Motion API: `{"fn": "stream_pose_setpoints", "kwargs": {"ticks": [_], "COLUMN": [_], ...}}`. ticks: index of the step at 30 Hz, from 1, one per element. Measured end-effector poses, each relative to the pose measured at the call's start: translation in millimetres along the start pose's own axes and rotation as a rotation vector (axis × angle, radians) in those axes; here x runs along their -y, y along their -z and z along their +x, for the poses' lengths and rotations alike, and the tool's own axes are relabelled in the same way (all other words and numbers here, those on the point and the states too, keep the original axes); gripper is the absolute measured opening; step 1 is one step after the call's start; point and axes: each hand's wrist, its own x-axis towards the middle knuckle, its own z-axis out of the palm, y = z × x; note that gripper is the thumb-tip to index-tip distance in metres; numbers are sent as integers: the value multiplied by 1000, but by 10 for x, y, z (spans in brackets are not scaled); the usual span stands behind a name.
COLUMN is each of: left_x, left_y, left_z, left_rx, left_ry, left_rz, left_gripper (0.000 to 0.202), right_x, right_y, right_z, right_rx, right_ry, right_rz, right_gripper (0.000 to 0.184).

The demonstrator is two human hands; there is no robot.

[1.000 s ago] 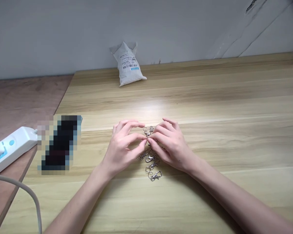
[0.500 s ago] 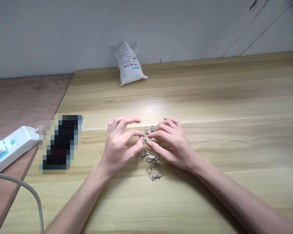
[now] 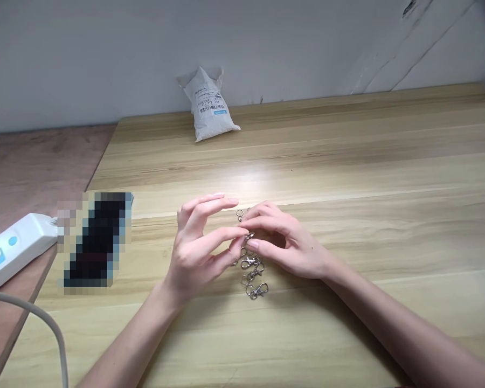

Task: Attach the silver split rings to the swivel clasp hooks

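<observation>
My left hand (image 3: 200, 250) pinches a small silver swivel clasp (image 3: 249, 236) between thumb and index finger, its other fingers stretched out above. From the other side my right hand (image 3: 283, 237) closes thumb and index finger on the same clasp, partly hiding it. Just below the hands, several silver swivel clasps with split rings lie in a column on the table; one clasp (image 3: 250, 262) is close under the right thumb, and another clasp (image 3: 261, 291) lies nearest me. A split ring (image 3: 240, 213) shows beyond the fingertips. The right fingers cover other pieces there.
A white labelled plastic parcel (image 3: 212, 110) sits near the wall at the table's back. To the left are a dark, pixelated flat object (image 3: 99, 237), a white power strip (image 3: 24, 245) and a grey cable (image 3: 48, 318). The wooden table (image 3: 367, 188) meets a reddish-brown surface (image 3: 36, 167).
The pinched clasp has moved slightly right and nearer to the right hand. My right fingers have curled in, and the two hands' fingertips now meet. The view has shifted slightly.
</observation>
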Motion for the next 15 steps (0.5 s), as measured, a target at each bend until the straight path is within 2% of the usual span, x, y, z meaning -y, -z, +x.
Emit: {"fn": "stream_pose_setpoints", "kwargs": {"ticks": [2,5,7,11,13,15], "left_x": [-16,-18,6,76,99,113], "left_y": [4,26,42,35,16,-2], "left_z": [-7,0,9,1,-16,-35], "left_rx": [18,41,93,297,341,370], "left_ry": [27,113,157,293,339,352], "left_rz": [-11,-43,-52,-101,-137,-155], "left_gripper": [15,13,11,11,11,10], "right_x": [21,14,-7,-20,-7,4], "right_y": [1,13,38,81,77,52], "right_z": [4,15,25,22,3,-20], "right_rx": [19,26,20,-115,-143,-138], "right_ry": [6,27,95,318,420,476], "right_rz": [30,-59,-268,-809,-938,-962], "right_gripper": [10,15,14,14,19,22]}}
